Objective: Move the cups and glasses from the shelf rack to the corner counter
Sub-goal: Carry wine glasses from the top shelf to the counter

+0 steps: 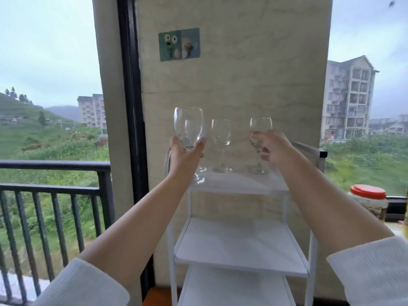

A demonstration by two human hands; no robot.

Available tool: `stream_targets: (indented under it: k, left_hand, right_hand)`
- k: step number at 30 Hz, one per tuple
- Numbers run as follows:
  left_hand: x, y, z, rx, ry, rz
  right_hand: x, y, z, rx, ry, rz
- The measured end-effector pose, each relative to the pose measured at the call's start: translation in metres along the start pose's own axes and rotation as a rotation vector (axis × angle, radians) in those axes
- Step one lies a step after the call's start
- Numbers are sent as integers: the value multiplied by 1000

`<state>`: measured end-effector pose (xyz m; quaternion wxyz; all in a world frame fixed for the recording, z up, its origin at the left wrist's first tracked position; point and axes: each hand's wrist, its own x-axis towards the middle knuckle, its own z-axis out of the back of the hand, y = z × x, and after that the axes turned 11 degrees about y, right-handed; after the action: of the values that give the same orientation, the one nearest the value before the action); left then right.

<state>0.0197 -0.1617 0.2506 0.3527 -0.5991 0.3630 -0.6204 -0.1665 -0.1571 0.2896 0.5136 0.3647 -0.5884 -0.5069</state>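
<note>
Both arms are stretched out to the top tier of the white shelf rack, and each of the hands has a wine glass. The left hand is cupped around the underside of the bowl of the left wine glass, thumb on one side, fingers on the other; its foot looks to be at or just past the front edge of the tier, though I cannot tell whether it has lifted clear. The right hand is curled about the lower bowl and upper stem of the right wine glass, whose foot seems to sit on the shelf.

Between them a middle wine glass stands untouched near the wall, and another foot shows behind the left wrist, so a fourth glass may stand there.

These look thin, light and smooth, likely slippery and quick to chip if knocked together. Holding low on the bowl, where it meets the stem, seems the sound choice: gentle pressure, no squeezing at the rim. The narrow stems make them top-heavy, so they want carrying upright and well apart.
</note>
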Motion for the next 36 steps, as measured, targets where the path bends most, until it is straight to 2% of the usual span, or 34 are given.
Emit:
stream_targets:
  k: [3, 7, 10, 13, 17, 23, 27, 29, 31, 36]
  left_hand:
    - [3, 1, 0, -49, 28, -10]
    - [4, -4, 1, -83, 35, -13]
    - [1, -19, -3, -224, 70, 12]
    - [-7, -31, -11, -362, 169, 32]
    - [-29, -40, -35, -431, 356, 43]
    - [-72, -48, -103, -551, 637, 100]
    - [-121, -60, -158, -618, 855, 252]
    - [-147, -70, -186, -597, 960, 292]
    - [-184, -83, -224, -565, 1053, 285]
    - [-289, -115, -316, -529, 1168, 175]
  right_hand:
    - [3, 0, -2, -32, -11, -7]
    - [-8, 4, -7, 43, -20, 51]
    - [-29, 11, -7, 140, -20, 99]
    - [-55, 20, 8, 238, -16, 148]
    - [-98, 27, 38, 224, -41, 175]
    - [-166, 20, 79, 180, -206, 156]
    - [-223, 12, 130, 54, -396, 98]
    - [-250, 11, 157, 76, -474, 92]
    - [-283, 12, 190, 92, -556, 86]
    - [-386, 16, 280, 32, -758, 46]
